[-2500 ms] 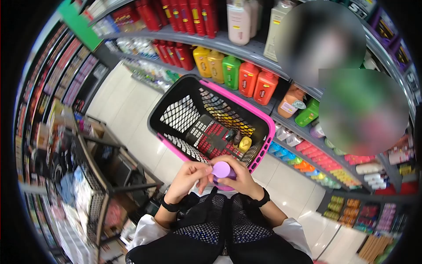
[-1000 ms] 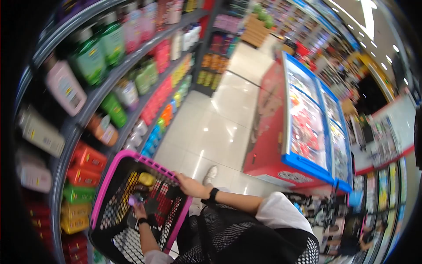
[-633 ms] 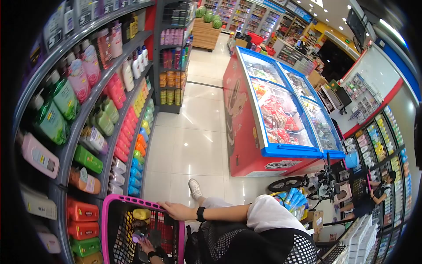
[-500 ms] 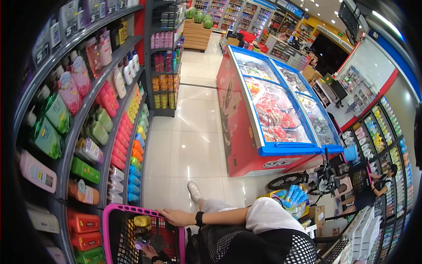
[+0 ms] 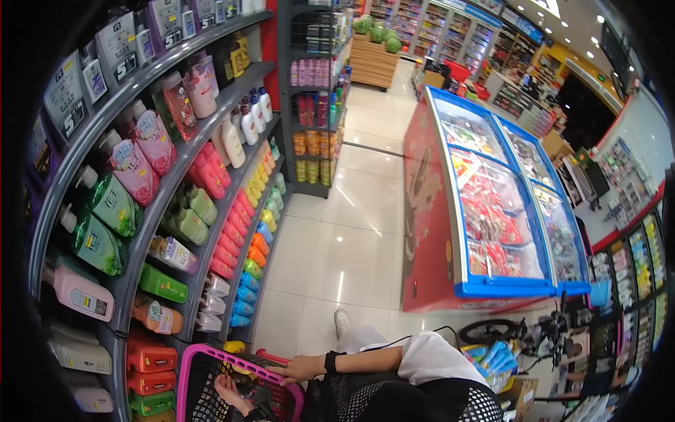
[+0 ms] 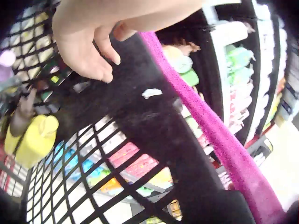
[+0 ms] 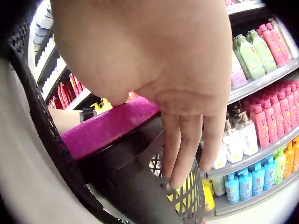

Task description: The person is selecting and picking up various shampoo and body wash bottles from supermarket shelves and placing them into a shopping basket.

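In the head view my left hand (image 5: pixel 232 394) is inside the black shopping basket with a pink rim (image 5: pixel 188 366). The left wrist view shows this hand (image 6: pixel 98 39) empty, its fingers loosely bent above the basket's inner wall. Low in the basket lie a yellow pump bottle (image 6: pixel 35 140) and an item with a lilac lid (image 6: pixel 7 58), partly cut off by the frame. At the basket's near side is my right hand (image 5: pixel 302 369). In the right wrist view this hand (image 7: pixel 187 102) has its fingers fairly straight and pointing down beside the basket wall, thumb mostly hidden.
Shelves of shampoo and lotion bottles (image 5: pixel 109 232) run along the left, close to the basket. A red and blue chest freezer (image 5: pixel 436 232) stands across the tiled aisle (image 5: pixel 323 253). Beyond its near end is a bicycle (image 5: pixel 555 330). A wooden crate with watermelons (image 5: pixel 373 60) is far off.
Both hands held the lilac-lidded item over the basket; my left hand lowered it in and let go. My right hand moved to the rim, and the view swung toward the freezer aisle.
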Action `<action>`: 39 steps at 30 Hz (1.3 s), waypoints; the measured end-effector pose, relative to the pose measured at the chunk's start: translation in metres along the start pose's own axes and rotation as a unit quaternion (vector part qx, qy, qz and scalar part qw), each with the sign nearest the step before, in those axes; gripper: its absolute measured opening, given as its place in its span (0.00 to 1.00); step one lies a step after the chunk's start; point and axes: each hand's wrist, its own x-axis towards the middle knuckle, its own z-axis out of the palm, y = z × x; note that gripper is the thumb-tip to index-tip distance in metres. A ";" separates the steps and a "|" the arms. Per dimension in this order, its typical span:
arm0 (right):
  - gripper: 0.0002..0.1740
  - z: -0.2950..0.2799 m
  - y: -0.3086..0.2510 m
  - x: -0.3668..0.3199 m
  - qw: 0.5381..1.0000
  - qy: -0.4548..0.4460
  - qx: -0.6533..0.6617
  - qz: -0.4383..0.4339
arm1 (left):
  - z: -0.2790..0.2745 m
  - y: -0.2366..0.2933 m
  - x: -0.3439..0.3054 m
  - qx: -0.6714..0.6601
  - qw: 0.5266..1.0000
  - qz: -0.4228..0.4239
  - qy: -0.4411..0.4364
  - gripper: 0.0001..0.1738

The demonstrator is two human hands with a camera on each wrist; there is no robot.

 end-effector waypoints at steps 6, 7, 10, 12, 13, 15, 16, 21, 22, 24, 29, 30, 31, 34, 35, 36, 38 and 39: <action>0.26 -0.014 0.051 0.001 0.978 -0.066 -0.141 -0.136 | 0.094 0.089 -0.080 0.115 0.970 0.209 -0.050 0.29; 0.26 -0.019 0.058 -0.006 0.979 -0.093 -0.153 -0.102 | 0.099 0.073 -0.067 0.203 0.926 0.317 -0.033 0.32; 0.25 -0.046 0.085 -0.027 0.976 -0.139 -0.166 -0.022 | 0.136 0.090 -0.103 0.560 0.774 0.292 0.052 0.37; 0.25 -0.054 0.115 -0.042 0.978 -0.100 -0.185 -0.008 | 0.141 0.076 -0.113 0.665 0.699 0.236 0.112 0.38; 0.26 -0.065 0.126 -0.049 0.976 -0.087 -0.199 0.008 | 0.142 0.072 -0.111 0.662 0.701 0.229 0.130 0.38; 0.26 -0.081 0.146 -0.060 0.975 -0.044 -0.216 0.025 | 0.140 0.066 -0.112 0.735 0.633 0.197 0.143 0.39; 0.25 -0.089 0.154 -0.071 0.976 -0.015 -0.216 0.037 | 0.143 0.065 -0.115 0.732 0.636 0.190 0.150 0.39; 0.27 -0.115 0.194 -0.098 0.986 -0.018 -0.130 0.102 | 0.148 0.067 -0.117 0.801 0.555 0.156 0.163 0.41; 0.27 -0.117 0.208 -0.099 0.986 -0.022 -0.129 0.100 | 0.152 0.067 -0.117 0.808 0.546 0.151 0.161 0.41; 0.30 -0.118 0.224 -0.092 0.989 -0.061 -0.077 0.115 | 0.159 0.068 -0.111 0.810 0.543 0.143 0.167 0.40; 0.29 -0.140 0.240 -0.057 0.990 -0.072 -0.094 0.083 | 0.162 0.059 -0.086 0.836 0.506 0.090 0.194 0.32; 0.29 -0.150 0.252 -0.046 0.990 -0.067 -0.089 0.084 | 0.174 0.056 -0.069 0.851 0.482 0.063 0.200 0.30; 0.29 -0.156 0.260 -0.037 0.989 -0.094 -0.087 0.074 | 0.166 0.037 -0.047 0.859 0.410 0.023 0.305 0.31; 0.31 -0.195 0.282 -0.003 0.982 -0.153 -0.078 0.076 | 0.161 0.010 -0.011 0.875 0.171 -0.099 0.443 0.31; 0.32 -0.212 0.289 0.009 0.976 -0.187 -0.065 0.089 | 0.166 0.008 -0.002 0.882 0.139 -0.125 0.432 0.31; 0.32 -0.230 0.292 0.021 0.975 -0.190 -0.067 0.089 | 0.166 0.006 0.002 0.890 0.101 -0.153 0.418 0.30; 0.32 -0.279 0.292 0.048 0.969 -0.196 -0.109 0.105 | 0.203 0.041 -0.007 0.900 0.162 -0.249 0.319 0.28; 0.32 -0.299 0.289 0.058 0.971 -0.192 -0.108 0.092 | 0.200 0.036 0.008 0.883 0.175 -0.295 0.322 0.28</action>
